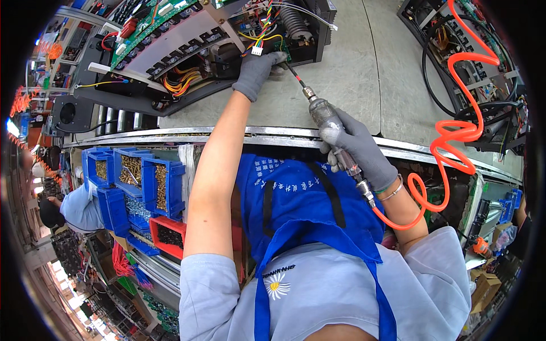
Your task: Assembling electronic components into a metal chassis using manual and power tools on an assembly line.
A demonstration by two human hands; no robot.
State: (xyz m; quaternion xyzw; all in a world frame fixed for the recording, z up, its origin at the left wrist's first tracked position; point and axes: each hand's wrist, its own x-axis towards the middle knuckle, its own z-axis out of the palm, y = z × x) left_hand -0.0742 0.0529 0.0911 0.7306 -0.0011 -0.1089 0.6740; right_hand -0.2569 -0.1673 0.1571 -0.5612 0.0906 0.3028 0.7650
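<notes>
My right hand [355, 142], in a grey glove, is wrapped round an air screwdriver [325, 115]. Its long bit points up and left, into the near edge of an open black metal chassis [310, 54]. At the bit's far end is my left hand [257, 74], also gloved, its fingers drawn together. Whatever those fingertips pinch is hidden. A white connector [257, 51] on coloured wires lies just above the left hand. Beside it, the chassis holds a green circuit board [153, 25] and a bundle of orange and yellow wires [182, 80].
A coiled orange air hose [455, 133] runs from the screwdriver up to the right. Another open unit [472, 62] stands at the far right. Blue bins [162, 184] of screws and a red bin [169, 234] sit left of my body. Another person [82, 207] is at far left.
</notes>
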